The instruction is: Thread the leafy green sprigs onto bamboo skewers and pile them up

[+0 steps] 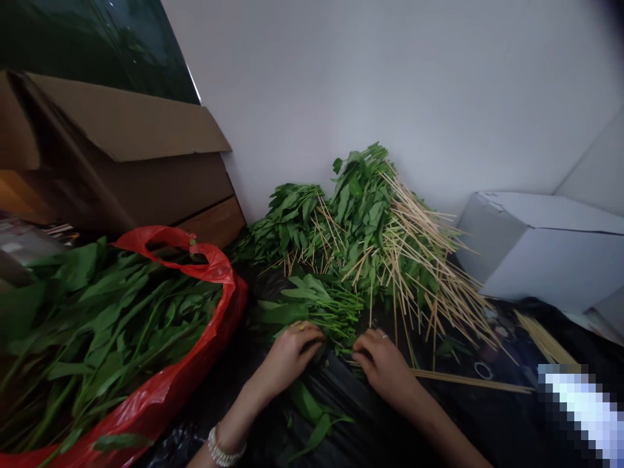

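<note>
A bunch of leafy green stems lies on black plastic in front of me, cut ends to the right. My left hand is at its near side, fingers curled and pinched on a green stem. My right hand is near the cut ends, its thumb and fingers bent together; what is between them is hidden. Several thin bamboo skewers stretch out to the right from beneath the right hand. Loose leaves lie between my forearms.
At left, a red plastic bag is full of the same greens. Behind my hands, greens on skewers are piled against the wall. A cardboard box stands back left, a white box at right. More skewers lie right.
</note>
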### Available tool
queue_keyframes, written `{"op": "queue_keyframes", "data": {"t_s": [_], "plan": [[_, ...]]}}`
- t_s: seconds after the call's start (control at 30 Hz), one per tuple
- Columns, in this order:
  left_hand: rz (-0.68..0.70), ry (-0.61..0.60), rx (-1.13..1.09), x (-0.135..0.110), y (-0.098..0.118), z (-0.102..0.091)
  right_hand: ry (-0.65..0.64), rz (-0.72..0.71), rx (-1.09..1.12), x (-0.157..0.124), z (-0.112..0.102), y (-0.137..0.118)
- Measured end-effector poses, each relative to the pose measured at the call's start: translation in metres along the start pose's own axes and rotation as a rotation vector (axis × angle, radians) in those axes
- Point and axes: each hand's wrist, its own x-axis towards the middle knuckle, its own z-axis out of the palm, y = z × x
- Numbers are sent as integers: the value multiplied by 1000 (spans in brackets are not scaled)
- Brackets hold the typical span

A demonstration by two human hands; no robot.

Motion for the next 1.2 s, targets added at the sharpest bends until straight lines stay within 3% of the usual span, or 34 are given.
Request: {"op": "queue_keyframes", "data": {"t_s": [0.1, 0.23, 0.43, 0.57, 0.73, 0.8, 0.93, 1.07, 1.13, 1.2], "plan": [[-19, -3, 13, 1, -2, -1, -51, 56, 206, 4, -13, -4], [-24, -2, 16, 0, -2, 0, -150, 248, 719, 7, -26, -12], [-13, -16, 31, 0, 2, -4, -173, 308, 992, 7, -19, -11], [-63, -20, -6, -1, 9, -9, -138, 336, 968, 7, -14, -10], [-190, -46, -429, -4, 14, 1, -57, 298, 795, 8, -7, -16], [-205, -42, -487, -3, 15, 6, -48, 293, 772, 7, -5, -17], [-190, 93, -323, 8, 13, 1, -11, 281, 758, 6, -5, -16], [-228, 241, 1, 14, 10, -13, 42, 275, 725, 5, -8, -14], [-248, 229, 144, 8, 13, -16, -1, 284, 708, 4, -8, -15], [-220, 139, 208, -6, 22, -15, -48, 274, 699, 3, -9, -16]]}}
